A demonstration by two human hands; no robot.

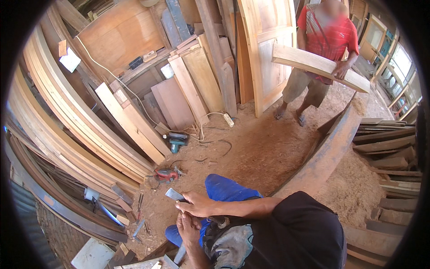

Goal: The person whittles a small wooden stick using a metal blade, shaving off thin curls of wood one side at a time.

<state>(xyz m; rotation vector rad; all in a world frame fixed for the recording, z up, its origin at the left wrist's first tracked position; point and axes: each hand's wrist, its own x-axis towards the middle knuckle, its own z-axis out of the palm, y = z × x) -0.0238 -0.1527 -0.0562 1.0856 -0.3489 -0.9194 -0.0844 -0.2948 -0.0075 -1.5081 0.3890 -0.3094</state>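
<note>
Blade, flat and grey (174,194), juts leftward from the right hand (197,204), whose fingers are closed around it; the left hand (188,227) sits just below, its fingers bent and raised toward the right hand, though the overlap makes it hard to say whether it grips the same tool or only steadies it; both hands are in front of the blue trousers (226,188) and the black shirt (300,228).

Beyond them, on a floor (257,141) strewn with sawdust, lie a red power tool (166,175) and, farther off, a teal power saw (178,142); a white socket strip (228,119) rests near the foot of the leaning boards (204,76); more long pale boards (71,107) stand along the left side, bowed by the lens.

To the right, a long curved timber (320,163) runs past the sitter; behind it, a co-worker in a red shirt (345,38) holds a pale beam (309,63) beside a panelled wooden door (273,67); stacked planks (389,144) fill the far right.
</note>
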